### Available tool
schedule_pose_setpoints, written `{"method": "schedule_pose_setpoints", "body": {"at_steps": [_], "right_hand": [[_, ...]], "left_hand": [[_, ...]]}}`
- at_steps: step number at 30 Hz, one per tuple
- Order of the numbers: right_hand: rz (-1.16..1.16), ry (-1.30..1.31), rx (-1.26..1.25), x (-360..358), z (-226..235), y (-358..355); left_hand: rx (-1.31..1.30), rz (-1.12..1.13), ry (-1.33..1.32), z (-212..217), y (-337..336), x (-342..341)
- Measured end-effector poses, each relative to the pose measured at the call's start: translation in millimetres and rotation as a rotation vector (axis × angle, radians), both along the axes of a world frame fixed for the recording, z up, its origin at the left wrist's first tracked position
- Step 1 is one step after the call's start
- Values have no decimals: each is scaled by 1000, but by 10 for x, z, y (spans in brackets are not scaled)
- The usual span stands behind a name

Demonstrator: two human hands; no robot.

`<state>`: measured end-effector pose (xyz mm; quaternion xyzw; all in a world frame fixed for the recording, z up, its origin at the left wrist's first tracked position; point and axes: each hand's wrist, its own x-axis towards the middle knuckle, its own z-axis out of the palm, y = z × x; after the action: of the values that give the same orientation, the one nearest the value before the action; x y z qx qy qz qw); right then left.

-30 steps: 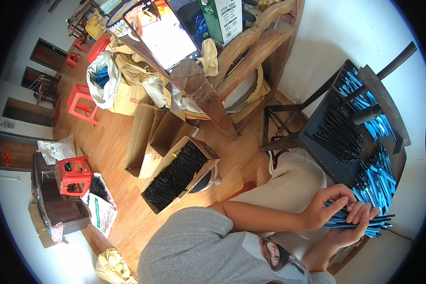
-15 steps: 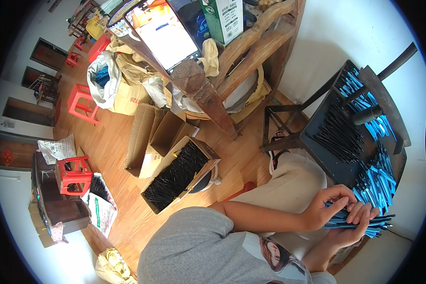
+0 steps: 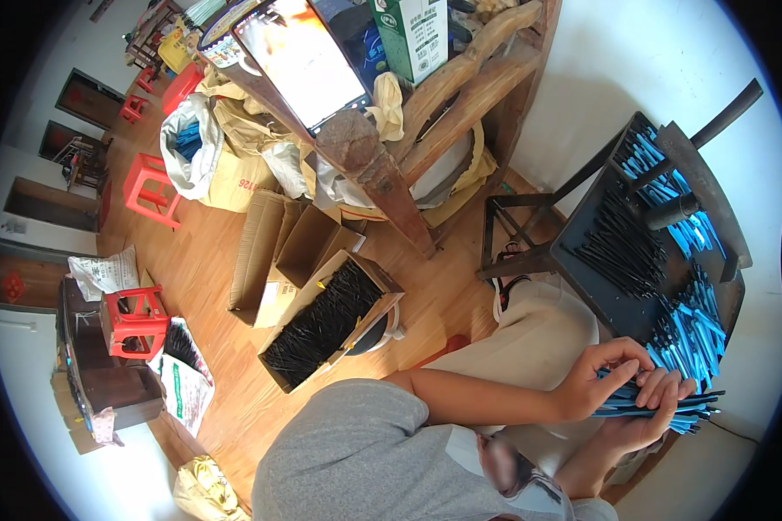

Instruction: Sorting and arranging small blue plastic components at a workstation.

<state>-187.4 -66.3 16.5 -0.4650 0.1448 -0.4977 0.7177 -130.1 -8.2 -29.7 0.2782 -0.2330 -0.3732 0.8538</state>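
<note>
At the lower right, both hands close around a bundle of thin blue sticks point(image 3: 699, 410) lying sideways. My left hand point(image 3: 601, 379) grips the bundle from above, fingers curled over it. My right hand point(image 3: 653, 406) cups it from below, fingers wrapped round the sticks. Just beyond the hands a dark tray point(image 3: 621, 317) rests on a chair. It carries a pile of black sticks point(image 3: 624, 247) and loose blue sticks point(image 3: 692, 326) near the hands, with more blue ones point(image 3: 660, 169) at its far end.
An open cardboard box point(image 3: 382, 300) full of black sticks stands on the wooden floor to the left. Flattened cartons point(image 3: 274, 247), bags point(image 3: 195, 148) and red stools point(image 3: 152, 193) lie beyond it. A wooden bench point(image 3: 382, 174) with a screen crosses the top.
</note>
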Motion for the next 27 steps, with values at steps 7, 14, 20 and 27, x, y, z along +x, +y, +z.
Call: {"method": "schedule_pose_setpoints", "body": {"at_steps": [7, 14, 20, 27], "right_hand": [[30, -22, -29, -10, -34, -23], [-56, 11, 10, 4, -22, 8], [-66, 10, 16, 19, -12, 17], [-42, 5, -1, 32, -22, 11]], "left_hand": [[16, 2, -14, -9, -2, 5], [-5, -9, 3, -17, -4, -4], [-1, 0, 4, 6, 3, 8], [17, 14, -25, -5, 8, 26]]}}
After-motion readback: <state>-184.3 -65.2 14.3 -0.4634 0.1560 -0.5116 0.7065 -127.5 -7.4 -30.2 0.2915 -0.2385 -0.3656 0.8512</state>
